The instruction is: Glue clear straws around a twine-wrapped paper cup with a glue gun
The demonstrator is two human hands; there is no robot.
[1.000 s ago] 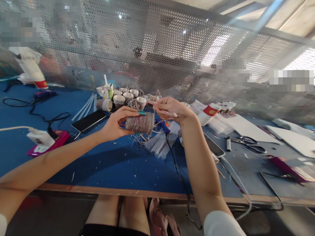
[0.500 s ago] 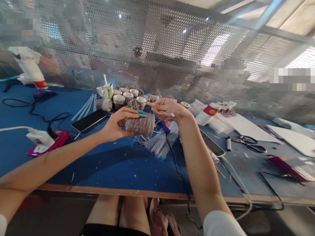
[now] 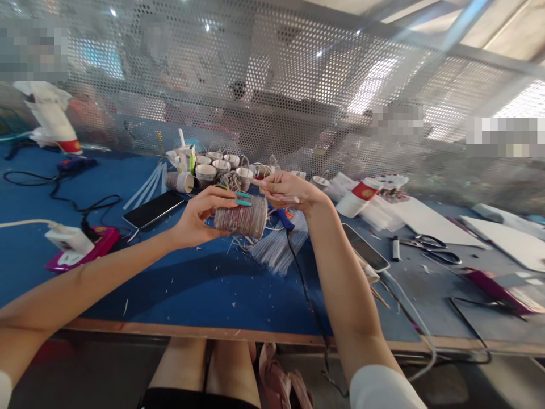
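My left hand (image 3: 203,215) is closed around a cup wrapped in grey-brown cord (image 3: 242,217), held on its side above the blue table. Rows of cord cover the visible surface, with reddish flecks among them. My right hand (image 3: 286,190) is pinched just off the cup's right end; whatever sits between its fingertips is too small to name. Below and behind that hand lies a blue glue gun (image 3: 284,218), partly hidden. Clear glue sticks (image 3: 279,250) are spread on the table beneath. Several cord-wrapped cups (image 3: 206,173) stand behind the left hand.
A black phone (image 3: 154,210) and a pink power strip (image 3: 100,245) lie at left. Toward the right are a white-and-red paper cup (image 3: 360,197), another phone (image 3: 366,249), scissors (image 3: 430,243) and white boards (image 3: 434,221). A perforated metal screen (image 3: 298,96) stands behind the table.
The wrapped cup has turned slightly in my left hand, whose fingers have shifted on it, and a redder patch of cord shows. My right hand has barely moved.
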